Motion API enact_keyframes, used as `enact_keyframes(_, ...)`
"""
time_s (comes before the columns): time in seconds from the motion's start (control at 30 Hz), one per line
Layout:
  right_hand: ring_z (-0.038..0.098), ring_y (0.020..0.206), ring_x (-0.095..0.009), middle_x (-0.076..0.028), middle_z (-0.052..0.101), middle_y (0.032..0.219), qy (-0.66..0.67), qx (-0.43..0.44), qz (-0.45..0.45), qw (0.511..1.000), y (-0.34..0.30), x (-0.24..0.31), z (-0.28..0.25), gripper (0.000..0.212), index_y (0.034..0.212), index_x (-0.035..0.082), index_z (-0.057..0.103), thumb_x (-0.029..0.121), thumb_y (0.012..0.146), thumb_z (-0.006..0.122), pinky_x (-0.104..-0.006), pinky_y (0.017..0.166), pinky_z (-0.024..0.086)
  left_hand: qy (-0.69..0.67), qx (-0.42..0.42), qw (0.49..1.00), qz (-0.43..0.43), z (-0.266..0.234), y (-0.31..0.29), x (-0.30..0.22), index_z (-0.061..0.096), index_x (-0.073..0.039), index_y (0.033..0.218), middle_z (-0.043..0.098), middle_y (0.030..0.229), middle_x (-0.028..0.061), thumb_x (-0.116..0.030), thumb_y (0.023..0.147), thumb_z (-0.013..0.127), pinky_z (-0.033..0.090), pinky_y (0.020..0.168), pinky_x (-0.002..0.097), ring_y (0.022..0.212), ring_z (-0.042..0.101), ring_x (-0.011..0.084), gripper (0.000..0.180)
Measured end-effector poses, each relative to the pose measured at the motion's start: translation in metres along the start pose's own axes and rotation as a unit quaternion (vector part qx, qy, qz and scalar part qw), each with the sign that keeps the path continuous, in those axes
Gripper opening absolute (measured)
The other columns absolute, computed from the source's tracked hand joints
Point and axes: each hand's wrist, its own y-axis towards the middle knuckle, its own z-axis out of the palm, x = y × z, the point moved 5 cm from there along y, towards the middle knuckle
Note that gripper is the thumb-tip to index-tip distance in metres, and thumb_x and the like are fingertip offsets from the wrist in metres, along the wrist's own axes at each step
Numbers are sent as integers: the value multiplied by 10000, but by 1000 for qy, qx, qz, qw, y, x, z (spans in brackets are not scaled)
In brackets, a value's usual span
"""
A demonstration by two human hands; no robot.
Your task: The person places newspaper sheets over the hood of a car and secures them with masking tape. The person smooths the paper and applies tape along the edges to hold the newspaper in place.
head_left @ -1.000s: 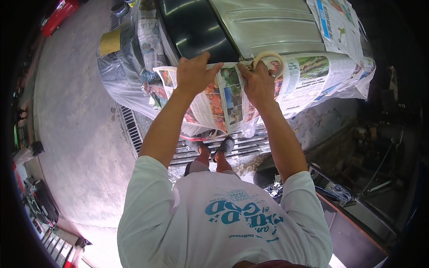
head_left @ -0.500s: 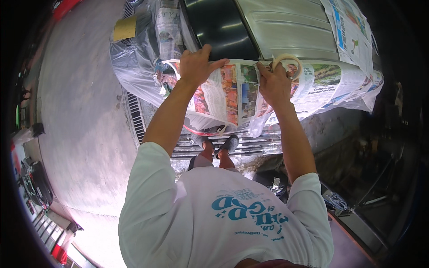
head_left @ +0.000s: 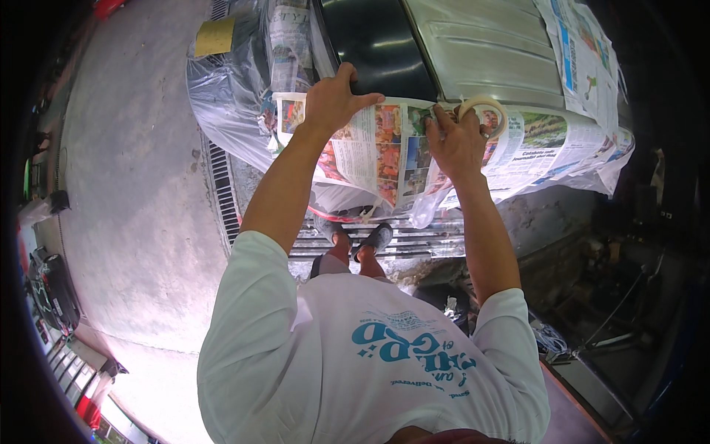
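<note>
My left hand (head_left: 334, 100) presses flat on the top edge of a sheet of newspaper (head_left: 377, 152) draped over the edge of a car body (head_left: 488, 52). My right hand (head_left: 455, 140) holds a roll of beige masking tape (head_left: 484, 111) against the same edge, a strip of tape running left from the roll along the paper's top. More newspaper (head_left: 569, 137) covers the panel to the right. Clear plastic sheeting (head_left: 222, 111) hangs to the left over the car's side.
A dark glass panel (head_left: 370, 44) lies just beyond my left hand. A metal drain grate (head_left: 222, 200) runs along the concrete floor (head_left: 126, 185) under my feet (head_left: 355, 240). Cluttered parts and cables (head_left: 606, 311) lie at the right; tools and boxes (head_left: 52, 288) at far left.
Both hands have stayed on the newspaper's top edge while the view shifted; the right hand with the roll has kept its place at the edge, the left still pressing.
</note>
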Motion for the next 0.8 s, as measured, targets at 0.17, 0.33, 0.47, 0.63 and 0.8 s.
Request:
enact_keyframes(0.17, 604, 1068, -374, -191, 593, 1052, -13, -47, -68, 997, 5, 18, 2, 424, 1318, 198, 748, 214, 896, 706, -539, 946, 444, -7, 2, 1000, -4, -2, 0, 4, 596, -54, 1124, 740, 832, 184, -697, 736, 844, 568, 793, 476, 840, 752, 383, 791)
enact_keyframes(0.33, 614, 1113, -360, -157, 595, 1125, -41, 21, -138, 989, 19, 48, 7, 522, 1338, 207, 733, 76, 833, 722, -555, 940, 494, -49, 6, 997, -59, -3, -4, 9, 599, -54, 1132, 742, 854, 179, -725, 709, 847, 569, 780, 468, 873, 751, 362, 831)
enact_keyframes(0.47, 617, 1116, -345, -147, 593, 1150, -15, 74, -130, 989, 26, 67, 12, 512, 1342, 212, 728, 78, 848, 717, -530, 893, 549, -40, -76, 995, -41, 7, -8, 27, 602, -25, 1106, 679, 760, 111, -674, 699, 889, 527, 802, 464, 788, 700, 336, 819)
enact_keyframes(0.63, 632, 1088, -349, -153, 602, 1130, -26, 74, -173, 982, 28, 70, 11, 510, 1371, 230, 707, 102, 878, 710, -513, 857, 572, -41, -305, 948, -80, -4, -40, 59, 566, -18, 1345, 646, 1130, 156, -474, 860, 833, 360, 1065, 526, 1141, 579, 386, 718)
enact_keyframes(0.8, 639, 1085, -354, -159, 605, 1131, -27, 76, -186, 979, 27, 70, 13, 501, 1380, 240, 698, 106, 897, 699, -518, 857, 567, -26, -339, 936, -92, 29, -106, 44, 397, -17, 1555, 428, 1560, 240, -317, 1031, 638, 231, 1212, 588, 1483, 341, 454, 650)
